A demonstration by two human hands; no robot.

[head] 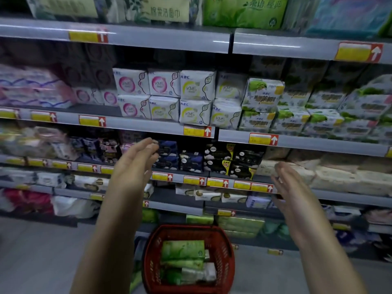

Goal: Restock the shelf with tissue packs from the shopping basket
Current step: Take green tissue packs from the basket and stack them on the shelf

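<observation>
- Grip status: the left hand (134,164) and the right hand (290,185) both have straight, spread fingers. The palms face each other and nothing is held.
- Hand position: both hands are raised in front of the dark-wrapped packs (220,158) on a middle tier of the shelf (148,125). They are near the goods but do not touch them.
- Task item location: the green tissue packs (182,250) lie in the red shopping basket (224,236). It stands on the floor below and between the forearms, close to the foot of the shelf.
- Probable destination (judgement): the stacked green packs (239,224) on the low tier just behind the basket look similar in colour. The print is too blurred to confirm a match.
- Step in hand (judgement): no pack is picked up yet. The next move calls for a reach down into the basket.
- Fault 1: a pack goes into the wrong tier. Cause: many similar wrappers, dim light and unreadable price tags.
- Fault 2: neighbouring stock is knocked off. Cause: the white packs (195,98) are stacked two high at the front edge of the tier above the hands, where a rising forearm could catch them.
- Fault 3: a pack slips in the grip. Cause: the film wrapping looks smooth and soft, so a one-sided hold may fail.
- Fault 4: the basket tips or slides. Cause: a pack is pulled out at an angle against the rim.
</observation>
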